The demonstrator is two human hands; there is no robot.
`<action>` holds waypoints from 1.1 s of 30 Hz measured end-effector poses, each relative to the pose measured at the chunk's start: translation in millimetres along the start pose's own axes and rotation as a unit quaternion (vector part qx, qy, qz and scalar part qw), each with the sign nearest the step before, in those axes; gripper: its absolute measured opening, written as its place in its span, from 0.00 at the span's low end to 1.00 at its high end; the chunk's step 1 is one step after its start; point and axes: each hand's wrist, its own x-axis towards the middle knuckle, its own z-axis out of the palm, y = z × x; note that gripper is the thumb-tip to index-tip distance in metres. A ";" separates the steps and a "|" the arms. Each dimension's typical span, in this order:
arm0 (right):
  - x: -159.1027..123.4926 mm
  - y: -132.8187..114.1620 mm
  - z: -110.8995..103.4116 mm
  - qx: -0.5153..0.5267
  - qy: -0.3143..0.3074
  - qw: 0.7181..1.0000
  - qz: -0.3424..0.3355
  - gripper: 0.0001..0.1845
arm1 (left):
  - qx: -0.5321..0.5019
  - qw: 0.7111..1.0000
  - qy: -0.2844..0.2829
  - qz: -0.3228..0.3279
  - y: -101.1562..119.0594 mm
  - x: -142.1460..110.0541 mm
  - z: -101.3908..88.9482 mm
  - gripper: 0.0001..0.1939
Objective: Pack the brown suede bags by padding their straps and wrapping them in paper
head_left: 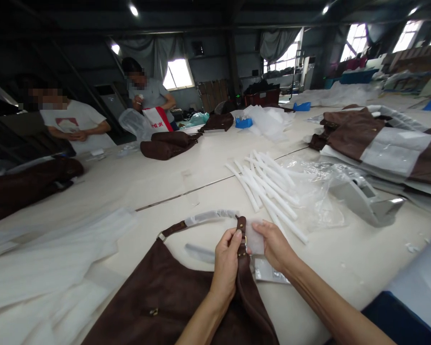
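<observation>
From where I stand, the dark brown leather shoulder bag [140,292] fills the lower middle of the frame, lying on the pale tabletop [161,175]. The left hand [227,254] is closed around the bag's brown strap end [241,224], thumb pressed beside the brass-coloured buckle [244,240]. The right hand [275,242] has a thin, translucent white sheet [255,239] pinched between thumb and fingers, just beside that buckle.

I'd say the flimsy sheet could crease or tear if pulled against the metal edge, and a loosened left grip might let the strap end drop away. The metal could also mark the leather if the two rub. An elbow swung right might scatter the loose white foam rods [262,184] at centre right.

As for containers, I can't see inside the shoulder bag. The crumpled clear plastic bag [321,191] right of the rods shows nothing I can make out within. In the upper middle, a red crate [260,98] is heaped with dark material; the contents of the small blue box [243,123] nearby are too small to tell.
</observation>
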 end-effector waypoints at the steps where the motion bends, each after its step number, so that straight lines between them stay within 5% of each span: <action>1: 0.4 0.3 -1.1 0.006 0.007 1.000 0.004 0.16 | 0.009 1.000 -0.001 0.001 -0.9 1.5 -0.5 0.22; 11: 5.4 3.9 5.0 0.001 0.030 1.000 -0.005 0.24 | 0.204 0.974 0.013 0.096 -5.2 17.1 -12.7 0.17; 15: 12.3 2.8 3.7 -0.023 0.071 0.997 -0.010 0.21 | 0.249 0.958 0.034 0.135 0.8 21.2 -18.8 0.23; 19: 15.2 -2.6 -0.3 -0.030 0.067 0.997 -0.001 0.21 | 0.086 0.986 0.136 0.053 11.0 34.4 -29.9 0.29; 25: 16.6 -5.7 -3.3 -0.014 0.053 0.998 0.017 0.21 | -0.027 0.984 -0.003 -0.175 20.8 51.1 -31.2 0.26; 33: 20.8 -7.7 -9.5 -0.018 0.017 0.999 0.020 0.21 | -0.112 0.980 -0.005 -0.167 18.9 51.3 -19.2 0.16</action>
